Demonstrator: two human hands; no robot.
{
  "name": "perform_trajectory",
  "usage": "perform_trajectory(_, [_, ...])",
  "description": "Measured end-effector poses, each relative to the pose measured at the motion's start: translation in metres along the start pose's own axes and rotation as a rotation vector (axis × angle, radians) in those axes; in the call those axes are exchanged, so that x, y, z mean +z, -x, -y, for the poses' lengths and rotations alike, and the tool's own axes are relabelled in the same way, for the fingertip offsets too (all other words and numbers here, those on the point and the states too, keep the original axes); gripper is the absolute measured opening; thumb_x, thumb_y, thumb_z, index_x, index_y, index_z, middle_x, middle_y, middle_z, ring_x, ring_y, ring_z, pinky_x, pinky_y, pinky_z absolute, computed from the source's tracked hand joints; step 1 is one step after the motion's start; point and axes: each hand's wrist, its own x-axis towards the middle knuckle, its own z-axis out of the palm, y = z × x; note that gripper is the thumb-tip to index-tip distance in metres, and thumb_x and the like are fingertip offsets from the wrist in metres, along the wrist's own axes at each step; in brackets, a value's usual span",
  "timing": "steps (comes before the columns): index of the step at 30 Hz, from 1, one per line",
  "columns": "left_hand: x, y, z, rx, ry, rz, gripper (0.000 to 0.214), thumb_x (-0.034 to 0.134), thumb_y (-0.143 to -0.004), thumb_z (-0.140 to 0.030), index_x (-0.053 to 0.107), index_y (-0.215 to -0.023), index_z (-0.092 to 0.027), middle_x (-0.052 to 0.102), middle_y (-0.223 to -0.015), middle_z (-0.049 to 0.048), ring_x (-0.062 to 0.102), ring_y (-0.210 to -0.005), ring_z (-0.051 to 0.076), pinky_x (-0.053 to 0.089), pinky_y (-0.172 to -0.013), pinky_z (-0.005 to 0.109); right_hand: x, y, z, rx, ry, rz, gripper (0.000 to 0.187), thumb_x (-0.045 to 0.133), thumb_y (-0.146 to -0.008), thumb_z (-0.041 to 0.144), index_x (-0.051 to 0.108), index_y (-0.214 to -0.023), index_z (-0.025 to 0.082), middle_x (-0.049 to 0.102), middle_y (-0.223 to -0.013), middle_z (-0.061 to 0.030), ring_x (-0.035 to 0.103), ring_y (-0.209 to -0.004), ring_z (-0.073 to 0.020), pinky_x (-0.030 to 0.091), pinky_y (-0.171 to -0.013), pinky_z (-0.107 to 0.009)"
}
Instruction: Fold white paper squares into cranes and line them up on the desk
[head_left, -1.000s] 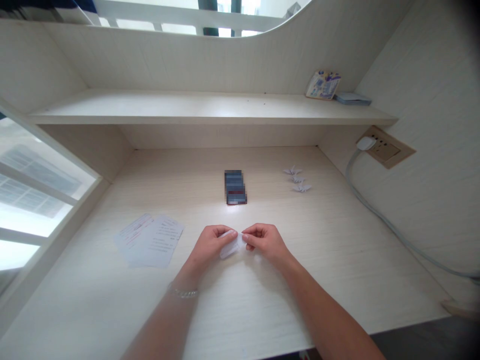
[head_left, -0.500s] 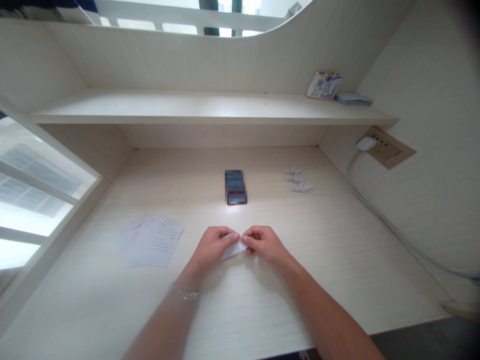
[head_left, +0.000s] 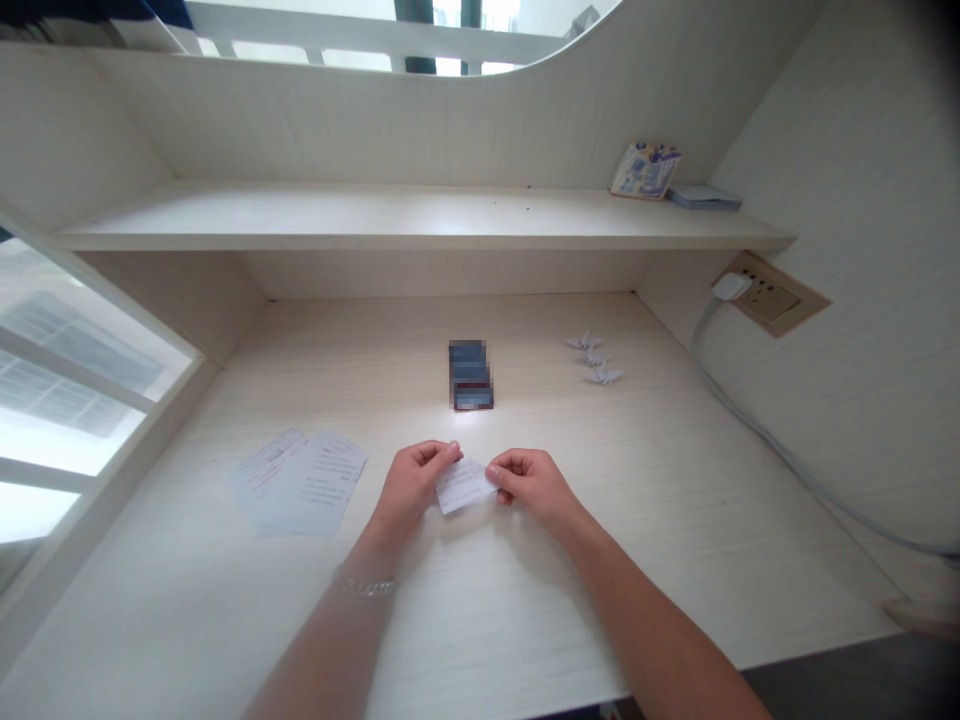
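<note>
A small piece of white paper (head_left: 463, 487) with handwriting on it is held up between my hands, above the desk. My left hand (head_left: 418, 482) pinches its left side between thumb and fingers. At the right corner, the thumb and forefinger of my right hand (head_left: 527, 476) grip the same paper. Its face is turned partly toward me; whether it is folded I cannot tell. Several folded paper cranes (head_left: 594, 360) sit in a short row at the back right. Loose written sheets (head_left: 311, 490) overlap on the desk left of my hands.
A phone (head_left: 471, 375) with a blurred screen lies beyond my hands. The shelf (head_left: 360, 212) runs across the back, bearing a small printed packet (head_left: 646, 170) and a flat stack (head_left: 703, 197). A cable (head_left: 757, 430) hangs from the wall socket (head_left: 780, 300) along the right side.
My left hand has moved slightly left, away from my right hand. More of the paper's written face now shows between them. My right hand has stayed almost in place.
</note>
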Motion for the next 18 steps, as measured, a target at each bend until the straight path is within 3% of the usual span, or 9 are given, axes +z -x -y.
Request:
perform_trajectory(6, [0.003,0.003,-0.001,0.018,-0.193,0.014,0.026,0.068,-0.065,-0.038,0.069,-0.073,-0.013,0.068,-0.072,0.0071,0.058,-0.064,0.016,0.041,-0.056,0.024,0.002,-0.003,-0.002,0.01,0.027,0.032,0.026,0.064,-0.071,0.039,0.065,-0.073,0.013,0.061,-0.054,-0.0008,0.056,-0.048,-0.0118,0.043,-0.049,-0.023])
perform_trajectory(12, [-0.005,0.0,0.0,0.01,-0.15,-0.132,0.029,0.07,-0.061,-0.039,0.069,-0.074,-0.013,0.068,-0.068,0.0051,0.058,-0.059,0.015,0.04,-0.053,0.023,-0.016,-0.004,-0.003,0.051,-0.01,0.012,0.029,0.066,-0.069,0.042,0.065,-0.072,0.013,0.067,-0.066,-0.0053,0.059,-0.053,-0.0125,0.047,-0.054,-0.025])
perform_trajectory(18, [-0.006,0.0,-0.001,0.015,-0.151,-0.102,0.028,0.07,-0.063,-0.037,0.069,-0.076,-0.012,0.067,-0.068,0.0056,0.057,-0.06,0.015,0.04,-0.053,0.023,-0.015,-0.005,-0.003,0.065,-0.056,-0.037,0.032,0.06,-0.074,0.046,0.064,-0.078,0.015,0.065,-0.068,-0.0044,0.059,-0.054,-0.0118,0.047,-0.054,-0.025])
